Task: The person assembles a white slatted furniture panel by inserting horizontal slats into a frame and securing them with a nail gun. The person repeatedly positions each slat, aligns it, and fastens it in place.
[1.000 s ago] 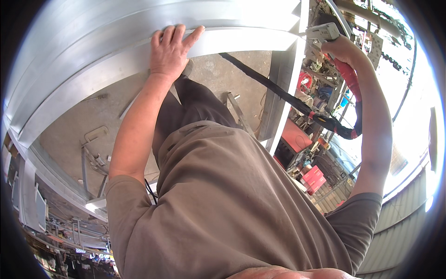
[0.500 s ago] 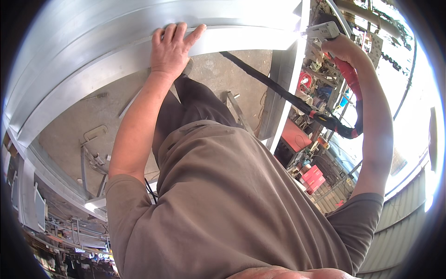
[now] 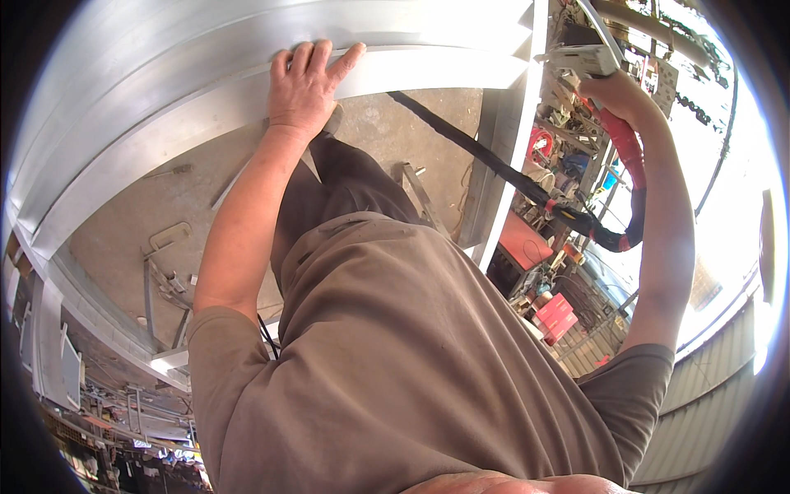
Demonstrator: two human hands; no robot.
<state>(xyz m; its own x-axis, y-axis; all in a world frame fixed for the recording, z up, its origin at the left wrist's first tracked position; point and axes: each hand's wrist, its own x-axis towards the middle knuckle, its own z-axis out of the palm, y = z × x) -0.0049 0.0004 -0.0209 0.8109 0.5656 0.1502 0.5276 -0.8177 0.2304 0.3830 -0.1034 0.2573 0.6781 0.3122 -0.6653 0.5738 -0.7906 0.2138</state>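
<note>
My left hand (image 3: pixel 303 89) lies with its fingers spread on the edge of a silvery sheet-metal frame (image 3: pixel 403 67), pressing on it from above. My right hand (image 3: pixel 619 97) is wrapped round the handle of a welding gun (image 3: pixel 580 59) with a boxy grey body. The thin nozzle of this gun points left, close to the corner where the frame meets an upright white-lit metal post (image 3: pixel 514 140). Whether the nozzle touches the metal, I cannot tell. From the handle a hose (image 3: pixel 621 148), red and then black, loops down and runs back behind the post.
Under the frame is a concrete floor with metal stands (image 3: pixel 164 288) on it. To the right are a red-topped bench (image 3: pixel 524 239), pink-red boxes (image 3: pixel 555 317) and cluttered shelving. Corrugated panels (image 3: pixel 699 412) stand at the lower right. Metal stock lies at the lower left.
My right hand has shifted slightly right and down, and the welding gun has tilted a little with it. The hose has swung slightly. My left hand stays put.
</note>
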